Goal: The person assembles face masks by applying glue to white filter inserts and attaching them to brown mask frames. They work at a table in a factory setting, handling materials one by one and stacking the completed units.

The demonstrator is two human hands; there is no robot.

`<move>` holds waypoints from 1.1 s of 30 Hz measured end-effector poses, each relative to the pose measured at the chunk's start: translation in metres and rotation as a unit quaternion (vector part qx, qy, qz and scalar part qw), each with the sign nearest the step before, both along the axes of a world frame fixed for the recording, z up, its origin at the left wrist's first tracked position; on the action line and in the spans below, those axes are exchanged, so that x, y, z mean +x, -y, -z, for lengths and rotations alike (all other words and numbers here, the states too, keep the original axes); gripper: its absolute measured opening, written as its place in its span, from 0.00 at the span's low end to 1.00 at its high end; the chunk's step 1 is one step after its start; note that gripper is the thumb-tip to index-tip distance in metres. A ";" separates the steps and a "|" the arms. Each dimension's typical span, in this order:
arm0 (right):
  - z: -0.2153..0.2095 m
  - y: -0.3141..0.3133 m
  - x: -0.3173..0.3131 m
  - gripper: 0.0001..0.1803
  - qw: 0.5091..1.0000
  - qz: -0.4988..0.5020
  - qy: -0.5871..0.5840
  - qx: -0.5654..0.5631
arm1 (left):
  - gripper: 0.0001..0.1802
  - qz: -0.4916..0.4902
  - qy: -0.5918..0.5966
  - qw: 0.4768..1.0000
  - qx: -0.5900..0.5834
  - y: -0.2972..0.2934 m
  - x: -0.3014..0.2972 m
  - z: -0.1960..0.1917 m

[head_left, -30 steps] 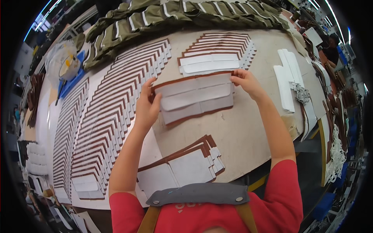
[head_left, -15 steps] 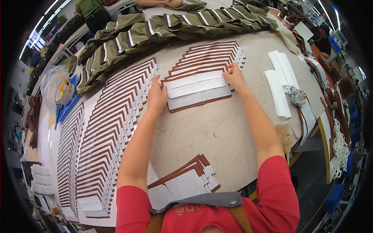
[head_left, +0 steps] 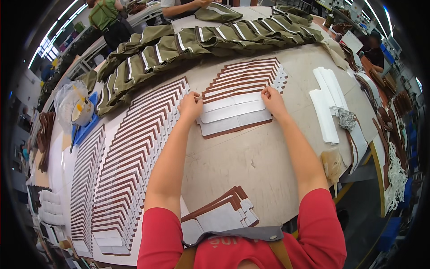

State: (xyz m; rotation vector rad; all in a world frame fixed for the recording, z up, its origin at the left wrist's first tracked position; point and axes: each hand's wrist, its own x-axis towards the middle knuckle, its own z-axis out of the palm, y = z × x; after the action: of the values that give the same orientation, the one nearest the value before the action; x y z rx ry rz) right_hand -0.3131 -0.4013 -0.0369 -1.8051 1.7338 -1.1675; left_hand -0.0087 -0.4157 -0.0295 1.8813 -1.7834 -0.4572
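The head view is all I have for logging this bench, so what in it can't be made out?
- Fingertips of the left hand and right hand: curled over the top piece, so the grip is hidden.
- Pieces beneath it in the fanned row: overlapped, only edges show.
- Near stack: partly hidden by the person's chest.
- Bowl: contents too small to tell.

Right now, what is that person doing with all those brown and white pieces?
A person in red sleeves presses both hands, left hand and right hand, on the ends of a brown-and-white flat piece. It lies on the table at the near end of a row of overlapping pieces. A small stack waits near their body.
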 end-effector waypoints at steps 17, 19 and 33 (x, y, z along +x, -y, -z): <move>0.002 -0.005 0.004 0.03 0.999 0.012 -0.015 -0.050 | 0.16 0.024 -0.080 0.996 -0.041 0.002 -0.001 -0.002; 0.004 -0.005 0.002 0.03 0.998 0.015 -0.007 -0.057 | 0.18 0.022 -0.085 0.996 -0.013 -0.005 -0.002 -0.014; -0.001 -0.004 -0.002 0.23 0.996 0.042 0.076 0.014 | 0.23 0.038 -0.057 0.995 -0.069 -0.037 0.002 -0.008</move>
State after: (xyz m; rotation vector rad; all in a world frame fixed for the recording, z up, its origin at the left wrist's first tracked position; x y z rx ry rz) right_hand -0.3152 -0.3977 -0.0358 -1.5971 1.7445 -1.2731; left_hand -0.0072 -0.3789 -0.0220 1.6649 -1.7684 -0.4475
